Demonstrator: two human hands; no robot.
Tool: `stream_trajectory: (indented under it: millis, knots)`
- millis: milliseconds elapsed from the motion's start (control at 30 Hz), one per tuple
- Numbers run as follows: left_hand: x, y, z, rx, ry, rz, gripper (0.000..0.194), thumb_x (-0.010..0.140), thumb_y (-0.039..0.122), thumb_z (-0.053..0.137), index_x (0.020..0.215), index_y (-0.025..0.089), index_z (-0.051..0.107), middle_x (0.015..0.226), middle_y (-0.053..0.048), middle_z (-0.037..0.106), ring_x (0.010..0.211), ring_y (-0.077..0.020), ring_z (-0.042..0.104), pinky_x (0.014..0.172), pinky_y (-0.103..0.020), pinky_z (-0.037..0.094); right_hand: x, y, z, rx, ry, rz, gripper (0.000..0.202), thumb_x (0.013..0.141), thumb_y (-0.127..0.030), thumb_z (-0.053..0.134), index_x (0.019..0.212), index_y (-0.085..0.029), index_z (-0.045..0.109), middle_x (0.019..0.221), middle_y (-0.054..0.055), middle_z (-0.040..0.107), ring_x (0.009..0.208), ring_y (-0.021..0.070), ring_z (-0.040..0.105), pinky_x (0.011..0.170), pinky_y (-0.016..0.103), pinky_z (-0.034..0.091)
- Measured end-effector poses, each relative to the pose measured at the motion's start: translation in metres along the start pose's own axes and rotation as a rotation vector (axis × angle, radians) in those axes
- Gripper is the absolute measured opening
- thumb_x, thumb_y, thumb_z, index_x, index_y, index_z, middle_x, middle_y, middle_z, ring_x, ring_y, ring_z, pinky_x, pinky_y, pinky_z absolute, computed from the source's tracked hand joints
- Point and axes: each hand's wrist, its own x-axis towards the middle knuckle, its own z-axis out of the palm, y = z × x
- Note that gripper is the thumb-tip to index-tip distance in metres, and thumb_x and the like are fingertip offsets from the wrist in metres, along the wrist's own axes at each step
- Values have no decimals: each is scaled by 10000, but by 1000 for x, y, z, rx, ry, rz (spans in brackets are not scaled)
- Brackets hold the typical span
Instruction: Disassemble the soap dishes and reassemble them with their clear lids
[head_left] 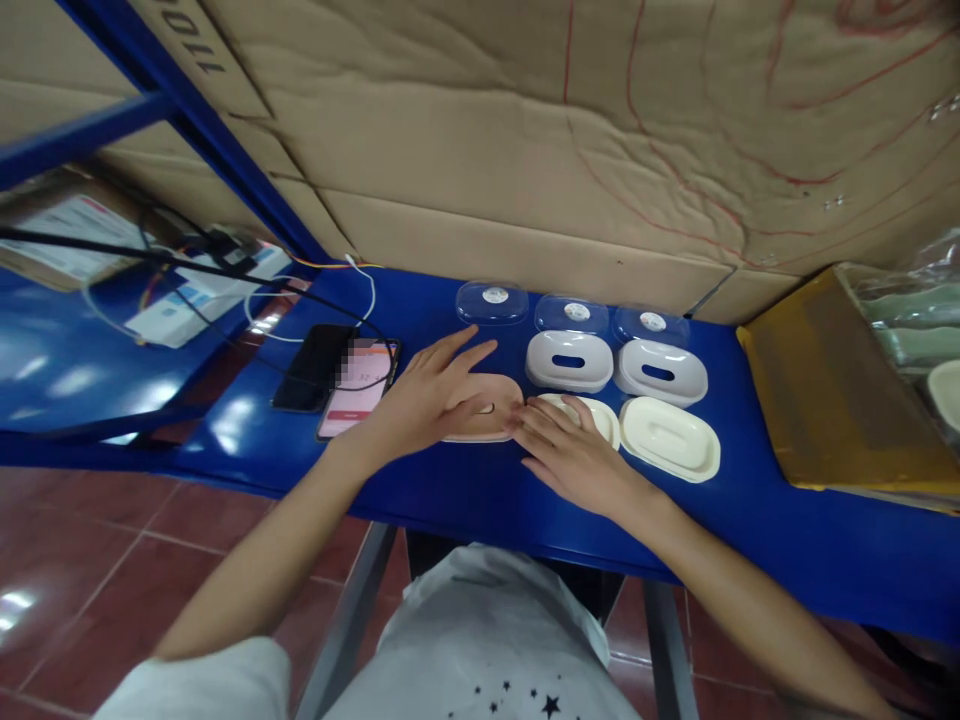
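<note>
A peach-coloured oval dish (501, 388) with a slot in its middle lies on the blue table. My left hand (431, 390) rests over its left side, fingers spread and the thumb across its front. At its right end are the fingertips of my right hand (566, 450), stretched out and touching or very near the rim. That hand partly hides a cream oval dish (609, 425); a second cream dish (671, 438) sits to its right. Behind them stand two white oval pieces with slots, one left (568, 372) and one right (664, 385).
Three clear oval lids with round stickers, left (480, 305), middle (555, 315) and right (634, 325), line the back. Two phones, one dark (307, 370) and one lit (356, 390), lie left among cables. A cardboard box (832, 390) stands right; cardboard (480, 160) walls the back.
</note>
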Motion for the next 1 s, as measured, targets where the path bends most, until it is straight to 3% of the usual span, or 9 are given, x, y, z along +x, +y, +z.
stream_trajectory:
  millis: [67, 200, 267, 367, 500, 600, 667, 800, 1000]
  knots:
    - [34, -9, 0, 44, 23, -60, 669, 1091, 500, 557, 1686, 243, 390, 1758, -182, 366, 1626, -374, 370, 1296, -595, 343, 0, 1, 1, -12, -2, 15, 505, 1101, -272, 567, 1599, -205, 520, 1635, 137, 591, 1508, 338, 539, 1243, 610, 398]
    - [99, -41, 12, 102, -60, -184, 737, 1038, 416, 663, 1677, 164, 396, 1782, -258, 263, 1662, -433, 253, 1307, -650, 246, -3, 4, 4, -29, -1, 25, 542, 1095, -281, 575, 1625, -211, 489, 1654, 141, 569, 1505, 353, 541, 1246, 636, 397]
    - [120, -58, 19, 95, -80, -210, 788, 984, 445, 748, 1651, 168, 434, 1759, -263, 308, 1642, -434, 290, 1298, -637, 274, -5, 6, 4, -32, 5, 24, 550, 1097, -284, 571, 1635, -220, 474, 1664, 141, 557, 1510, 356, 536, 1243, 648, 398]
    - [132, -77, 25, 80, -76, -254, 850, 900, 507, 835, 1608, 185, 493, 1660, -252, 447, 1553, -442, 414, 1255, -633, 346, -8, 9, 0, -17, 41, 0, 578, 1110, -303, 555, 1669, -253, 419, 1666, 143, 553, 1513, 339, 535, 1237, 635, 405]
    - [119, -77, 21, 59, -21, -272, 907, 793, 571, 904, 1540, 184, 564, 1454, -219, 575, 1429, -456, 510, 1217, -682, 377, -12, 14, -10, 13, 125, -26, 628, 1125, -284, 517, 1718, -269, 311, 1645, 159, 571, 1520, 304, 534, 1224, 572, 412]
    - [90, -55, 11, 9, 24, -215, 929, 815, 571, 878, 1574, 177, 514, 1466, -193, 531, 1433, -390, 522, 1244, -596, 417, -13, 18, -15, 20, 203, -5, 653, 1120, -264, 520, 1726, -259, 279, 1644, 177, 565, 1515, 307, 539, 1212, 551, 408]
    - [65, -36, 5, -35, 19, -142, 932, 839, 587, 857, 1615, 248, 468, 1531, -152, 488, 1448, -329, 530, 1261, -523, 440, -13, 21, -16, 16, 239, 19, 669, 1114, -264, 533, 1728, -251, 268, 1650, 191, 553, 1504, 317, 548, 1200, 551, 409]
    - [22, -8, 2, -108, -22, -14, 870, 858, 567, 862, 1606, 315, 496, 1564, -138, 501, 1447, -331, 554, 1246, -529, 481, -11, 21, -13, 24, 226, 35, 686, 1111, -262, 535, 1736, -251, 250, 1649, 190, 555, 1512, 323, 542, 1198, 549, 401]
    - [0, -8, 11, -93, -49, 41, 773, 864, 432, 889, 1555, 293, 571, 1592, -161, 548, 1505, -368, 535, 1252, -573, 474, -7, 17, -6, 35, 169, 24, 613, 1120, -277, 517, 1705, -244, 338, 1614, 176, 600, 1492, 314, 566, 1195, 551, 411]
